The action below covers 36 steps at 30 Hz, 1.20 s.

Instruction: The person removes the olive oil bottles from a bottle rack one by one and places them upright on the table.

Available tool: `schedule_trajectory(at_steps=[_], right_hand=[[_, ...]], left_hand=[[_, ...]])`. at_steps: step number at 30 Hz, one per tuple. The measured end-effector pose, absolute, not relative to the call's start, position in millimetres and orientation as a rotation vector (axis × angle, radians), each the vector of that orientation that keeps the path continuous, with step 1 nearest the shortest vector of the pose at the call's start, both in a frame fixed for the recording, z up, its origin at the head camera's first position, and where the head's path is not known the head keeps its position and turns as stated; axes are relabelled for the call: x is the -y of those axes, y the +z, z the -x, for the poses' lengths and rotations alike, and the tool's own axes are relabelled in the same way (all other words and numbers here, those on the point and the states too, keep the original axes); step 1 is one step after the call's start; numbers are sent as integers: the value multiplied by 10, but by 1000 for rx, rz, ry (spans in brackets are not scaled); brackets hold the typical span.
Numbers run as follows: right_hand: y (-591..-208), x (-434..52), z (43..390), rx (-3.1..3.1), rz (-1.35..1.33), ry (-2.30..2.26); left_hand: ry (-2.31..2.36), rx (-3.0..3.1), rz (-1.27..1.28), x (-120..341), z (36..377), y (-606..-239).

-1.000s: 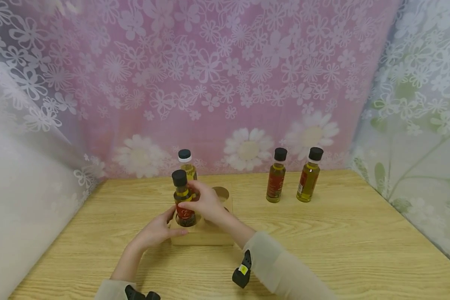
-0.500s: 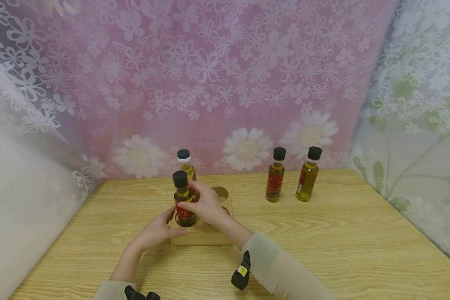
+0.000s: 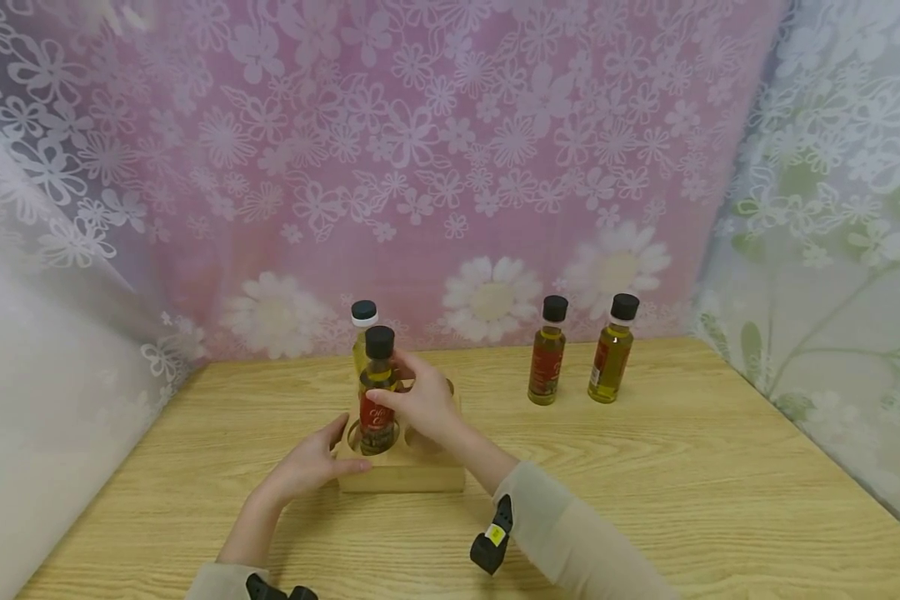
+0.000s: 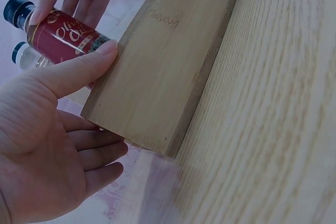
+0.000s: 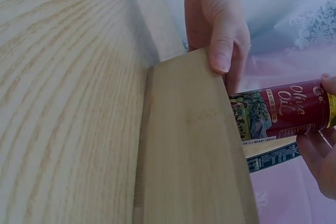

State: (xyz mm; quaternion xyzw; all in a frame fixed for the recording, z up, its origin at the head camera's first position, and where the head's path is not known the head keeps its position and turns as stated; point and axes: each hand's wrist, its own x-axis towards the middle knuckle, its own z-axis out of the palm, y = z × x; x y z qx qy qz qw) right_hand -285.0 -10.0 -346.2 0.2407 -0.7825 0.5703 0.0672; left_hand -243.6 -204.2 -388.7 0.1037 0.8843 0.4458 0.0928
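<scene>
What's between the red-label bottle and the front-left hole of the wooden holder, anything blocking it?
Nothing visible blocks it. The right hand grips the red-label bottle, whose base is at the front-left hole of the wooden holder. The white-collared bottle stands behind, and the left hand steadies the holder's left side.

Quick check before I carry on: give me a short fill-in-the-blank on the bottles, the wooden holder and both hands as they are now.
1. The right hand grips the red-labelled olive oil bottle by its ____.
2. The left hand rests on the wooden holder with its ____ on top.
3. ____ bottles stand apart on the table to the right.
4. Their caps are ____.

Missing words: body; thumb; Two; black
</scene>
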Motion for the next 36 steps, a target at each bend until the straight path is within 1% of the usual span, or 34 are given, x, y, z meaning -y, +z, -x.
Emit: schedule_trajectory(at_steps=[9,18,27,36], right_hand=[[-3283,-18,2856,2263,-738,1779],[-3147,-251,2911,2212,-718,1739],[-3087,-616,2931,2218,-706,1668],[-3131,-1057,2963,2265,-598,1584]], left_hand=[[1311,-2630,-302,2037,2448,-3882],[1307,-2638,-302,2043,2447,-3875],[1340,-2634,-315,2043,2413,-3875],[1361,-2619,-306,2030,2404,-3899]])
